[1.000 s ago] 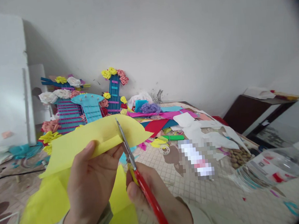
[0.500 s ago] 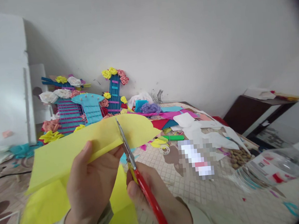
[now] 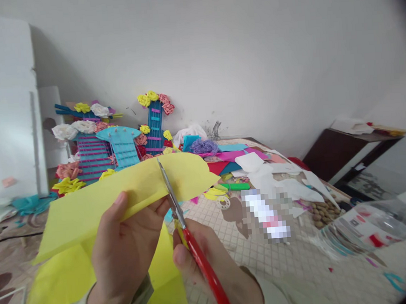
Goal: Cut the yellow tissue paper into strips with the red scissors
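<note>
My left hand (image 3: 126,251) holds a folded sheet of yellow paper (image 3: 98,202), thumb on the near side and fingers behind it. More of the yellow sheet hangs below the hand and wrist. In my right hand (image 3: 211,259) is a pair of scissors (image 3: 202,259) with red handles. One blade lies across the front of the folded paper, its tip close to the upper edge; the other blade is hidden behind the sheet. The paper's right end curves round to a point.
Behind the paper stand blue paper models (image 3: 121,146) trimmed with crumpled paper flowers. White scraps (image 3: 271,174), a green strip (image 3: 235,187) and purple shreds (image 3: 204,146) lie on the table (image 3: 226,272). A clear plastic bottle (image 3: 370,228) lies at right beside peanuts (image 3: 325,213).
Almost nothing differs. Hands, scissors and yellow paper keep nearly the same place, with only a very slight shift of the whole view.
</note>
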The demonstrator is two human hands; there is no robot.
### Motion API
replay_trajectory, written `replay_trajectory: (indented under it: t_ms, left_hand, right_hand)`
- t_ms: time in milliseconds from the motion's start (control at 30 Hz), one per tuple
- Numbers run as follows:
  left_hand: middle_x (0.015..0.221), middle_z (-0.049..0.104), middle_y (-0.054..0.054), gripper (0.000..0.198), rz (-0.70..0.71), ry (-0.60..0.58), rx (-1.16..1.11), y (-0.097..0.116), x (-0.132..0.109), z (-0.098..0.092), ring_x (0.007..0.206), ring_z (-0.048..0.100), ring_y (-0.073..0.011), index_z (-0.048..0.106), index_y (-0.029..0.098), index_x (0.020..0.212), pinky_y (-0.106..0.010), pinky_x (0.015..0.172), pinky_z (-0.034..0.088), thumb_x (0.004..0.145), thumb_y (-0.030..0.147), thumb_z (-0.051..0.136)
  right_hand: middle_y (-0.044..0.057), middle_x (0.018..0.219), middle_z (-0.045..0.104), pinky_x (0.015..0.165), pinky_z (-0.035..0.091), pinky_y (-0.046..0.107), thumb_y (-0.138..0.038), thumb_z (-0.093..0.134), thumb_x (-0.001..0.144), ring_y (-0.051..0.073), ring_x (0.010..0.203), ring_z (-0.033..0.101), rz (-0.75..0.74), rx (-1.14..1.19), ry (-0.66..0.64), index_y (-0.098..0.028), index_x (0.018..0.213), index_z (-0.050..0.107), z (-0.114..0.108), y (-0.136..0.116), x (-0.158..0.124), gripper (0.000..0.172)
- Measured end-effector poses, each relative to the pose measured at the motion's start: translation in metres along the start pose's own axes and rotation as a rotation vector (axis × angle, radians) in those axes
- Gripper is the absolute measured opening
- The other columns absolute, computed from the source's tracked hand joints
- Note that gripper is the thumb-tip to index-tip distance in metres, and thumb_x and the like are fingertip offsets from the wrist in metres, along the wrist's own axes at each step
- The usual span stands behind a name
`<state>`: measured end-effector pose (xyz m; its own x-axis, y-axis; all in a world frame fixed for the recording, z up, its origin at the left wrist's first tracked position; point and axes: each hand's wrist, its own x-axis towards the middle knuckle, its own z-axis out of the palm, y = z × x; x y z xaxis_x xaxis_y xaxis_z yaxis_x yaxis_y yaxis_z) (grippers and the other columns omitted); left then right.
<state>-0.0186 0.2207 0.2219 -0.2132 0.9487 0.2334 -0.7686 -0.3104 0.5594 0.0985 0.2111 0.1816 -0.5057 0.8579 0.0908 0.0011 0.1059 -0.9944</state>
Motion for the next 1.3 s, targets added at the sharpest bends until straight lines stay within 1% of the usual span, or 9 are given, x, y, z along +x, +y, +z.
replay_trajectory:
  t_ms: [133,333,567,700,833,1067,1233,1300]
  left_hand:
    - [0.103,0.071,-0.002,0.033,0.010,-0.031,0.035,0.0000,0.0015,-0.0005,0.123,0.048,-0.0251,0.066,0.030,0.102,-0.046,0.097,0.046,0.089,0.027,0.036]
    - [0.097,0.072,-0.002,0.034,0.004,-0.032,0.058,0.0024,0.0015,0.0003,0.123,0.049,-0.0243,0.067,0.032,0.097,-0.044,0.095,0.048,0.089,0.027,0.035]
    - [0.098,0.072,-0.002,0.032,0.030,-0.026,0.065,0.0013,0.0016,0.0001,0.120,0.051,-0.0252,0.067,0.031,0.097,-0.044,0.092,0.050,0.088,0.027,0.037]
    - [0.099,0.072,-0.002,0.034,0.029,-0.045,0.043,0.0010,0.0029,0.0004,0.121,0.051,-0.0243,0.067,0.030,0.098,-0.044,0.094,0.050,0.089,0.028,0.034]
    - [0.097,0.073,-0.002,0.035,0.022,-0.055,0.061,0.0019,0.0023,0.0002,0.122,0.049,-0.0236,0.067,0.031,0.098,-0.044,0.095,0.049,0.090,0.028,0.033]
    - [0.099,0.072,-0.002,0.033,0.016,-0.029,0.045,-0.0003,0.0014,0.0001,0.123,0.049,-0.0253,0.066,0.031,0.102,-0.047,0.098,0.046,0.089,0.029,0.036]
    - [0.099,0.072,-0.002,0.033,-0.005,-0.044,0.027,0.0015,0.0021,-0.0017,0.123,0.048,-0.0248,0.066,0.031,0.102,-0.047,0.098,0.045,0.089,0.028,0.036]
    - [0.100,0.072,-0.002,0.033,-0.003,-0.034,0.015,0.0020,0.0028,-0.0017,0.123,0.048,-0.0245,0.065,0.030,0.103,-0.046,0.100,0.044,0.088,0.028,0.036]
  right_hand:
    - [-0.005,0.062,0.030,0.049,0.025,0.025,-0.071,0.051,0.074,0.010,0.056,0.026,0.015,0.016,-0.002,-0.021,0.067,0.030,0.0010,0.0003,0.0006,0.055]
    - [-0.004,0.064,0.032,0.046,0.023,0.024,-0.071,0.049,0.076,0.008,0.054,0.026,0.019,0.010,0.006,-0.019,0.071,0.036,0.0038,0.0045,0.0011,0.054]
    - [-0.006,0.061,0.029,0.042,0.021,0.022,-0.071,0.049,0.076,0.006,0.050,0.024,0.036,0.036,0.000,-0.019,0.070,0.036,0.0037,0.0065,0.0011,0.055]
    - [-0.006,0.062,0.028,0.042,0.021,0.021,-0.074,0.049,0.073,0.005,0.049,0.025,0.048,0.058,-0.007,-0.019,0.070,0.036,0.0029,0.0045,0.0013,0.057]
    - [-0.006,0.061,0.027,0.041,0.021,0.021,-0.073,0.049,0.074,0.005,0.048,0.025,0.040,0.071,0.008,-0.018,0.069,0.037,0.0047,0.0051,0.0009,0.056]
    - [-0.006,0.059,0.027,0.040,0.021,0.020,-0.072,0.051,0.073,0.005,0.047,0.025,0.065,0.097,0.022,-0.019,0.067,0.036,0.0061,0.0095,0.0014,0.056]
    - [-0.006,0.059,0.027,0.040,0.020,0.019,-0.073,0.051,0.072,0.005,0.047,0.025,0.084,0.091,0.031,-0.019,0.067,0.037,0.0059,0.0085,0.0011,0.056]
    - [-0.006,0.058,0.028,0.040,0.020,0.019,-0.072,0.052,0.072,0.005,0.047,0.026,0.105,0.092,0.024,-0.019,0.067,0.037,0.0057,0.0080,0.0012,0.056]
